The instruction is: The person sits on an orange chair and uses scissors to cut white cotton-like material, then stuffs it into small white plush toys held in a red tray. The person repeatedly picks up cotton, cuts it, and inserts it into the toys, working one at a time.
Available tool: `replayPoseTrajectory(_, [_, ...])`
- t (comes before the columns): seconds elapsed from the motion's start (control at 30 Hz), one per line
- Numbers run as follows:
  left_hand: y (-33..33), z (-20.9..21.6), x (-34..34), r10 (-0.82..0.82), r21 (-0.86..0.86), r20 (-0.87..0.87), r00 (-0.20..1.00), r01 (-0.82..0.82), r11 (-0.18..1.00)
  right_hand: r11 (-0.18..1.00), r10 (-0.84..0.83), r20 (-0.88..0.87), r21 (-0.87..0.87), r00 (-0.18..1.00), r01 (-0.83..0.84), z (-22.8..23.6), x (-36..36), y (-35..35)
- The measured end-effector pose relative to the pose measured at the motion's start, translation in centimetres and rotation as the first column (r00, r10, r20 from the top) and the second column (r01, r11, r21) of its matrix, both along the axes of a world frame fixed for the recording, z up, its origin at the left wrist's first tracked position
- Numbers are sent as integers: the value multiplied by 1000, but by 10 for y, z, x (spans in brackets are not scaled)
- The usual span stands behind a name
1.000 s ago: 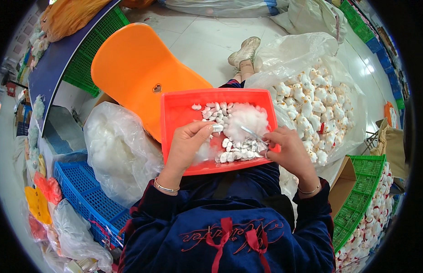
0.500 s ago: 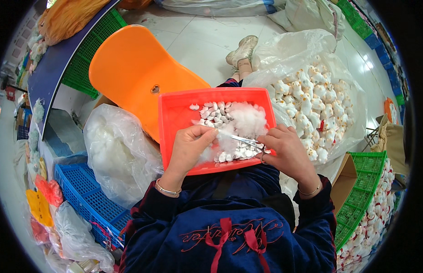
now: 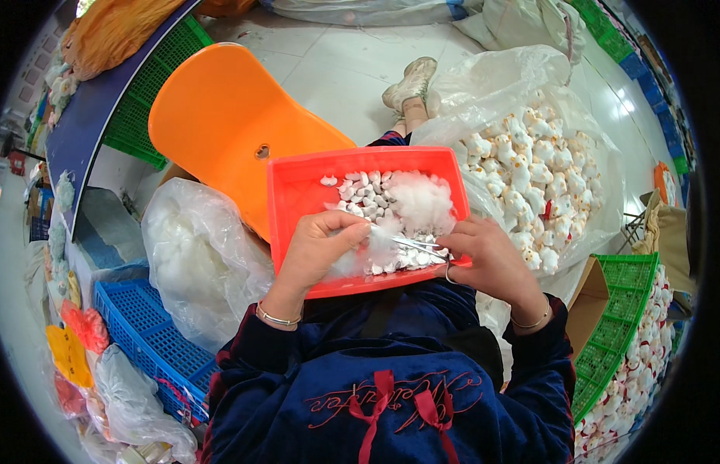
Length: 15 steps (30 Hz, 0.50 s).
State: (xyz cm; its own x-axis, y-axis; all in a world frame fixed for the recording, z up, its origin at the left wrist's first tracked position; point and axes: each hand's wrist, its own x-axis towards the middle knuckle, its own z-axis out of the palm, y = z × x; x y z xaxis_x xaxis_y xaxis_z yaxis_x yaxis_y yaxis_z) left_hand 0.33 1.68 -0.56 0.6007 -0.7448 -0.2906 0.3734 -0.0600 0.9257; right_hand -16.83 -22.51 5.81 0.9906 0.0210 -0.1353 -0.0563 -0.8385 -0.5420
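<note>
Pale floor point(image 3: 329, 85); red-lettered jacket point(image 3: 391, 359); scissors point(image 3: 419, 245)

Pinched object in the left fingers point(image 3: 350, 226): concealed by the grip. Metal tool point(image 3: 415, 243): tip indistinct against the white fluff point(image 3: 382, 247) immediately right of the left fingers; handle partly covered by the right fingers point(image 3: 462, 234). Small white pieces point(image 3: 365, 190), beyond the left fingers: too small for detail. Orange bundle point(image 3: 116, 35), far left beyond the fingers: cut off by the upper edge. Red-and-white items point(image 3: 624, 383), far right of the fingers: truncated by the lens rim.
</note>
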Motion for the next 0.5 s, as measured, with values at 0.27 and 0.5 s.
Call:
replayPoseTrajectory(0.27, [0,2,-8,51,15,59,997,-52,999,998,-32,8,-58,999,32,3,-3,5])
replayPoseTrajectory(0.5, [3,5,-6,70,-15,59,996,-69,997,996,-54,23,-64,998,55,1,-5,9])
